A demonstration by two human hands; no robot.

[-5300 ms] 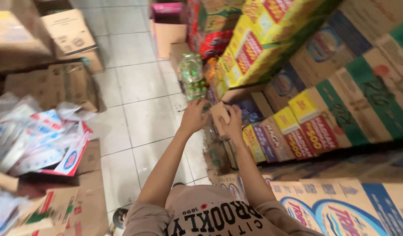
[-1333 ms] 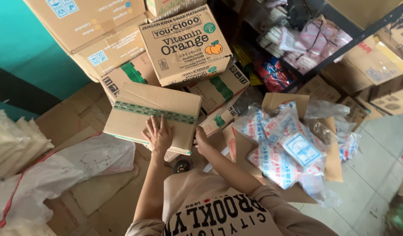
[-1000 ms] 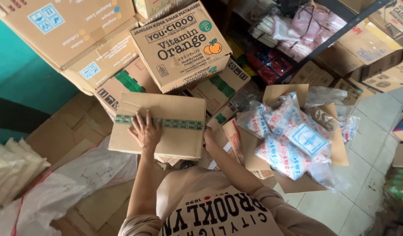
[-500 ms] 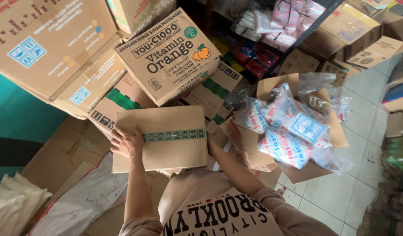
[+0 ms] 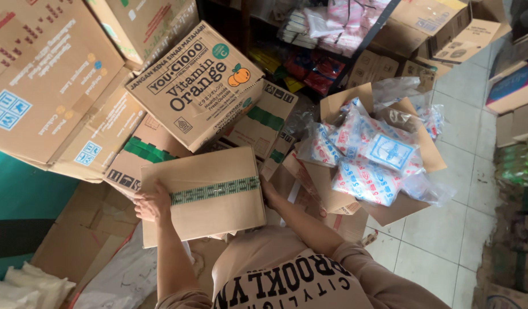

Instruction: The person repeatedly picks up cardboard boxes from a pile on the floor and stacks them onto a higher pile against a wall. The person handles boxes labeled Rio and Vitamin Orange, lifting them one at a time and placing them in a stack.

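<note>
Cardboard cartons crowd this tiled storeroom. Left hand [image 5: 151, 203] grips the taped carton [image 5: 204, 197] at its nine o'clock edge, fingers wrapped; right hand [image 5: 269, 191] presses flat at three o'clock. Held before the chest, it looks stiff and moderately heavy; opposite edges seem the best hold. At two o'clock, an open box of plastic packets [image 5: 375, 163].

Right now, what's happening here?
A person holds a sealed cardboard box with green tape across its top, one hand on each end: the left hand grips the left edge, the right hand is mostly hidden behind the right edge. The box is held up in front of a stack of larger cartons. To the right, an open box of plastic packets sits on flattened cardboard beside the tiled floor.
</note>
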